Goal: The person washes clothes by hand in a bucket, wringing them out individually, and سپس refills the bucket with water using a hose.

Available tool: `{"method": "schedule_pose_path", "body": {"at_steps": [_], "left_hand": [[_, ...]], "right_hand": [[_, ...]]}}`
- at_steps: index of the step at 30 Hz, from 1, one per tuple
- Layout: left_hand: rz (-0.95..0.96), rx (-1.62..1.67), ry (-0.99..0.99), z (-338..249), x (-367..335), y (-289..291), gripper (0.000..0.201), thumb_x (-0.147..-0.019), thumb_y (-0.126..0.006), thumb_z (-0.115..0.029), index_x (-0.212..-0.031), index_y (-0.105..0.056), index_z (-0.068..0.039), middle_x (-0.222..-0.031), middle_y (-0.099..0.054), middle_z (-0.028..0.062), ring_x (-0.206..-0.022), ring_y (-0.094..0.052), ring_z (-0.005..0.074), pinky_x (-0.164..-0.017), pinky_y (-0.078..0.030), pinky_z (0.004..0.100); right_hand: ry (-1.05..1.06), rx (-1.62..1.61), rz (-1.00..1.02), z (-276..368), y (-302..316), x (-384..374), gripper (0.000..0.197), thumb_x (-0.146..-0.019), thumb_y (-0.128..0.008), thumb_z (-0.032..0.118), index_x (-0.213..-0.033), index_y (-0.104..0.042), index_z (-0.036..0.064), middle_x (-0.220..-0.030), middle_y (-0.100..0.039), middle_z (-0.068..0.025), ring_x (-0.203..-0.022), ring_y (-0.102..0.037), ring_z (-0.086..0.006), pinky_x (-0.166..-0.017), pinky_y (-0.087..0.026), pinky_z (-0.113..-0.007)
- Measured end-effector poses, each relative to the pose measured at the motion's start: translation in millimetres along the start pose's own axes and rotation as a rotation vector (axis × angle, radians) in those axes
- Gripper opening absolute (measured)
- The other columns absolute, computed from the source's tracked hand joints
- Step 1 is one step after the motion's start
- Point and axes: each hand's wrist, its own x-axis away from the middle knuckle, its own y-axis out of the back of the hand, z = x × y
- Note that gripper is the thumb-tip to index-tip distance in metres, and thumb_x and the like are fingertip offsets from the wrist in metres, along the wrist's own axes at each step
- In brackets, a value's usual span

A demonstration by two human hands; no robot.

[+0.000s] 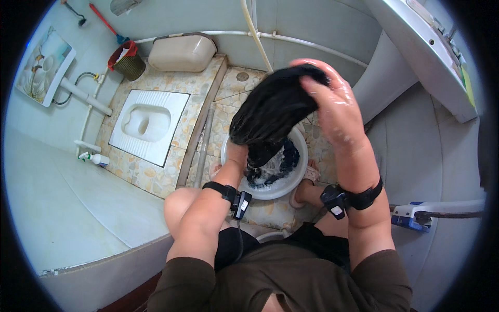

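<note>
A wet black garment (275, 104) is stretched above a white basin (267, 194); its exact kind does not show. My right hand (335, 99), wet and soapy, is closed on its upper right end, thumb in front. At the garment's lower left end is my left hand (239, 154), its fingers hidden behind or inside the cloth. Below, dark cloth (285, 165) lies in foamy water in the basin, between my feet. A black strap with a small device circles each of my forearms.
To the left, a white squat toilet (144, 125) is set in a raised tiled platform, with a waste bin (129, 63) behind it. A spray bottle (94, 158) stands by the left wall. A pedestal washbasin (416, 57) rises at the right. A hose (255, 34) hangs ahead.
</note>
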Motion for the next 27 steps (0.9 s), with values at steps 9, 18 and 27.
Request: {"method": "schedule_pose_path", "body": {"at_steps": [9,18,27], "left_hand": [[0.07,0.599,0.209,-80,7,-22,0.023,-0.082,-0.045,-0.021,-0.096,-0.053,-0.004,-0.093,-0.057,0.0088,-0.084,-0.055,0.0205,-0.076,-0.045,0.0338],[0.281,0.938,0.374,-99,29,-40,0.029,-0.083,-0.042,-0.025,-0.101,-0.05,-0.004,-0.103,-0.053,0.0088,-0.094,-0.051,0.0221,-0.085,-0.041,0.0362],[0.17,0.647,0.684,-87,36,-42,0.037,-0.079,-0.047,-0.03,-0.108,-0.048,-0.007,-0.107,-0.052,0.007,-0.095,-0.051,0.0216,-0.082,-0.041,0.0329]], "right_hand": [[-0.196,0.927,0.2,-206,77,68,0.114,-0.046,-0.077,0.028,-0.129,-0.002,0.0082,-0.13,-0.008,-0.0238,-0.121,-0.007,-0.0417,-0.099,-0.015,-0.043],[-0.113,0.543,0.055,-219,46,42,0.051,-0.069,-0.061,0.013,-0.112,-0.038,0.0009,-0.108,-0.047,-0.0136,-0.1,-0.044,-0.023,-0.085,-0.035,-0.033],[-0.289,-0.367,-0.29,-174,32,31,0.035,-0.077,-0.053,0.006,-0.11,-0.041,0.0055,-0.098,-0.051,-0.0037,-0.086,-0.049,-0.0108,-0.073,-0.042,-0.025]]}}
